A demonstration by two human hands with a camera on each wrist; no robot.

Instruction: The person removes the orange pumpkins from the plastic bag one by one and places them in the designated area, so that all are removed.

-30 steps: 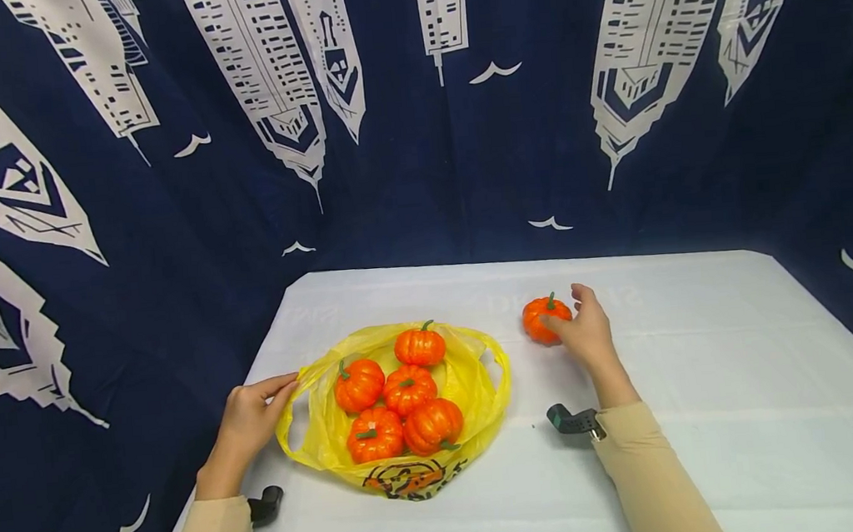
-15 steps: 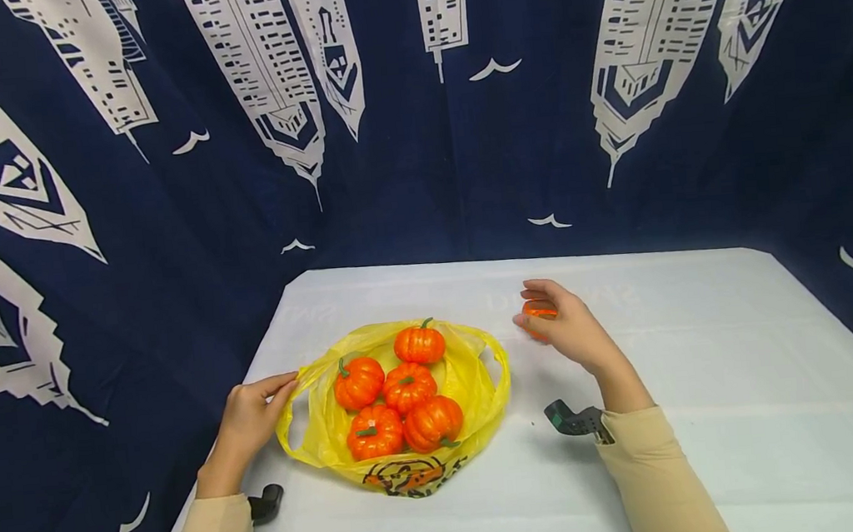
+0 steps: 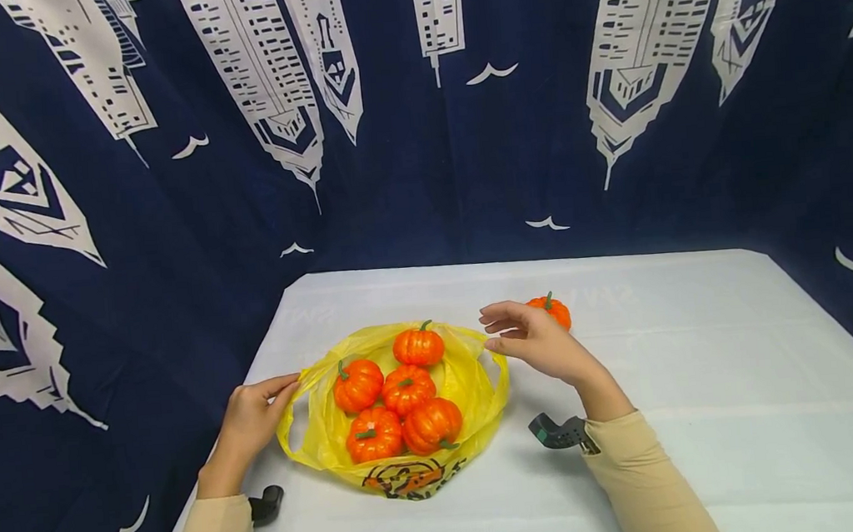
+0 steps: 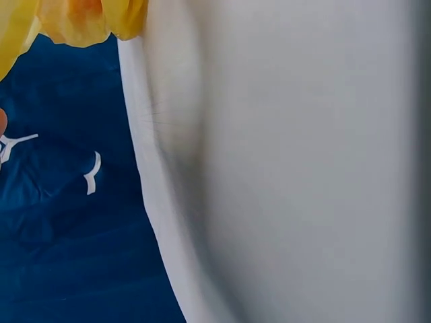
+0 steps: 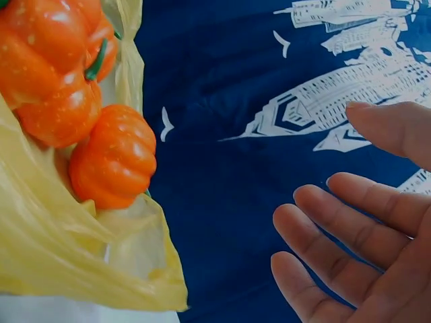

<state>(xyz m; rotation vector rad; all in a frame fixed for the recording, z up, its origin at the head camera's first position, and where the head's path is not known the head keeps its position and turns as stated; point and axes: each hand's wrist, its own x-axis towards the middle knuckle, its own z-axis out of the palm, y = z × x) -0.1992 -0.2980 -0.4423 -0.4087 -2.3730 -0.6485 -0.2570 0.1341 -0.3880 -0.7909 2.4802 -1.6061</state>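
Observation:
A yellow plastic bag lies on the table with its mouth spread wide. Inside sit several small orange pumpkins with green stems. My left hand pinches the bag's left handle between thumb and fingers; a corner of the bag appears in the left wrist view. Near the right handle hovers my right hand, holding nothing, its fingers relaxed and apart in the right wrist view. Behind that hand, partly hidden, a lone pumpkin rests on the table.
A white cloth covers the table. Dark blue fabric printed with white buildings and birds hangs behind it. Black wrist cameras stick out from both forearms, low over the tabletop.
My right hand has moved left, from the lone pumpkin toward the bag's right handle. That pumpkin stays where it was. The left hand and the bag have not visibly moved.

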